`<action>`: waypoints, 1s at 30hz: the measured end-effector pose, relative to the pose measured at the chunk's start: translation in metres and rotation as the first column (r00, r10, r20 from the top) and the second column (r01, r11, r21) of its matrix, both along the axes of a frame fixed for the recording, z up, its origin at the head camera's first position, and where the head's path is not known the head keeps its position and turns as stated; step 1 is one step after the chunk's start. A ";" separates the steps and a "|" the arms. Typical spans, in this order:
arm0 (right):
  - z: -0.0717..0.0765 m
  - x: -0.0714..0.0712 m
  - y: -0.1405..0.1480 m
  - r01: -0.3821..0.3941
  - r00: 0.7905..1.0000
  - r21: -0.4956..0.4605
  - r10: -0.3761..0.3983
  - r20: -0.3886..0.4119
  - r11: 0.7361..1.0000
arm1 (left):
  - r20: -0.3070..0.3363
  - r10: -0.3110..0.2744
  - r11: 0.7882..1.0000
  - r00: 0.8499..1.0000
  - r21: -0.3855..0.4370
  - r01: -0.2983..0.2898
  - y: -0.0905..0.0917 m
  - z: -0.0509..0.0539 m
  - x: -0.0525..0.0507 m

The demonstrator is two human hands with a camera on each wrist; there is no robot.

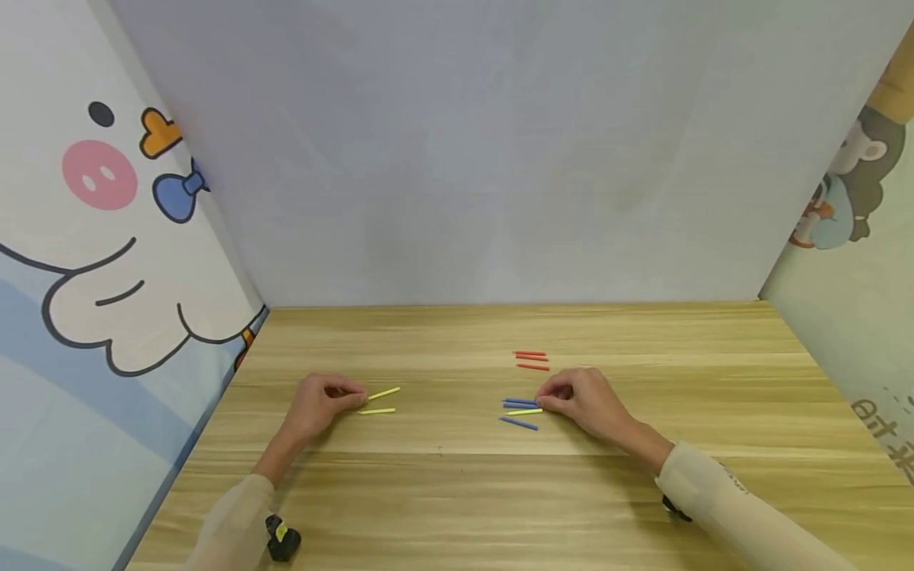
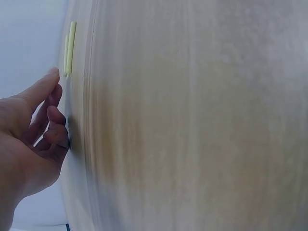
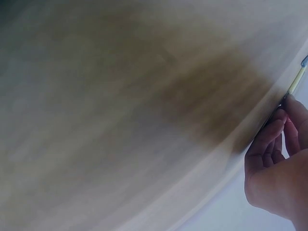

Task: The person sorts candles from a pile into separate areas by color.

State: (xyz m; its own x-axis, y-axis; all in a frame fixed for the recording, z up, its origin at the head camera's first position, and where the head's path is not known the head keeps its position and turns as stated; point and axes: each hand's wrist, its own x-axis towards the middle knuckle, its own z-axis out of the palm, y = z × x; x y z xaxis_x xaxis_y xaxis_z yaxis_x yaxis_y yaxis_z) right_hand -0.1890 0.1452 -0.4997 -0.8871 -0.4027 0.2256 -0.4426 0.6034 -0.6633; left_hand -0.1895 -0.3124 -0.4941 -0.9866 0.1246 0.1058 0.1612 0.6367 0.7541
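Observation:
At the left, my left hand (image 1: 324, 404) pinches the near end of a yellow stick (image 1: 384, 393) between thumb and index finger. A second yellow stick (image 1: 377, 411) lies just below it; both also show in the left wrist view beyond the thumb tip. My right hand (image 1: 589, 403) has its thumb and index fingertips at the right end of another yellow stick (image 1: 524, 412), seemingly pinching it; the fingers partly hide the contact. Around that stick lie blue sticks, two above (image 1: 520, 403) and one slanting below (image 1: 518, 423). All are thin, like slim crayons.
Red sticks (image 1: 531, 359) lie in a small group behind the blue ones on the wooden table (image 1: 443, 507). A grey panel (image 1: 500, 159) rises at the table's back edge, with printed cloths at both sides. Black devices are strapped near both wrists.

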 end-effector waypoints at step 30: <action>-0.020 -0.008 0.002 0.005 1.000 -0.017 -0.005 -0.022 1.000 | -0.194 -0.185 0.977 0.963 0.065 0.201 0.121 0.016 0.004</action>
State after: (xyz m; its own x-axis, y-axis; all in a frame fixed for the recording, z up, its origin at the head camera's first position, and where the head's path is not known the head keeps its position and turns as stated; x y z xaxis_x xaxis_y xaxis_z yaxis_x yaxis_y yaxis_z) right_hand -0.1972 0.1474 -0.5199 -0.8838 -0.3942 0.2520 -0.4543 0.5942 -0.6637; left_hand -0.1857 -0.1915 -0.4781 -0.9067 0.2939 0.3025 0.4169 0.5161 0.7482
